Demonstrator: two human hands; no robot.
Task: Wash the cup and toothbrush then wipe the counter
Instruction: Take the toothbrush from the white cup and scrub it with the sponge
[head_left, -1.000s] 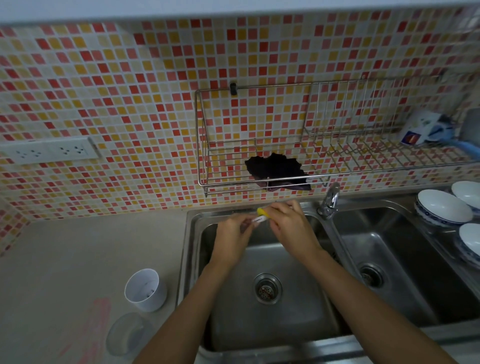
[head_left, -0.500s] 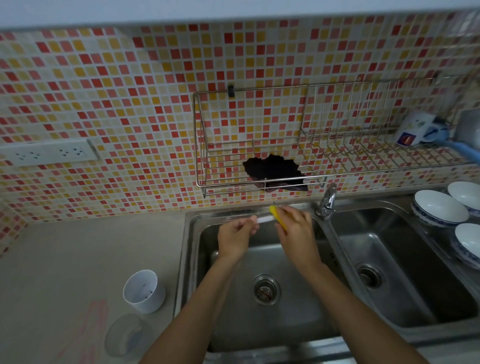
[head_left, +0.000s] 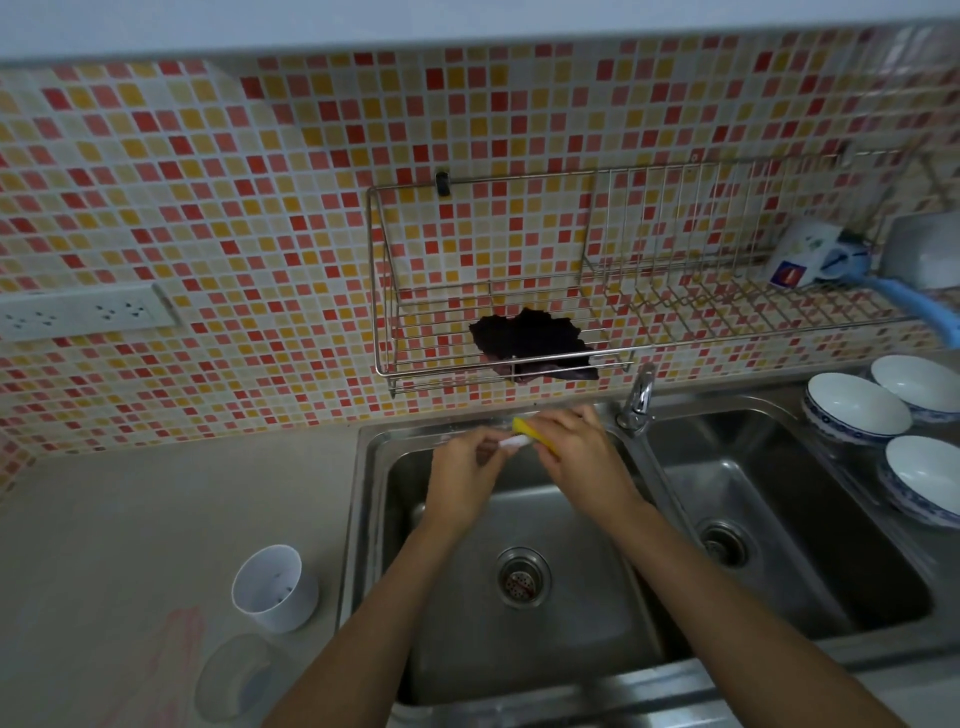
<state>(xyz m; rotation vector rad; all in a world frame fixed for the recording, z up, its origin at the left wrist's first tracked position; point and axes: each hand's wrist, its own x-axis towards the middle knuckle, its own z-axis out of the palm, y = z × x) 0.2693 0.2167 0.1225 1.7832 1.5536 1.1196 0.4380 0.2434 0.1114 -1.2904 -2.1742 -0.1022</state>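
Over the far part of the left sink basin (head_left: 597, 644), my left hand (head_left: 462, 473) grips a white toothbrush (head_left: 515, 442) by one end. My right hand (head_left: 576, 457) is closed on a yellow sponge (head_left: 525, 429) that presses against the toothbrush's free end. Most of the toothbrush is hidden inside my hands. A white cup (head_left: 274, 587) stands upright on the beige counter (head_left: 156, 519), left of the sink. A pink smear (head_left: 174, 654) marks the counter in front of the cup.
A tap (head_left: 638, 397) stands between the two basins. The wall rack (head_left: 519, 332) above holds a dark rag (head_left: 530, 340), a carton and a blue brush (head_left: 904, 299). Three bowls (head_left: 857, 408) sit at the right. A clear lid (head_left: 236, 678) lies near the counter's front edge.
My hands drew slightly apart and then came together again at the back of the left basin, the sponge rubbing along the toothbrush. The cup has not moved.
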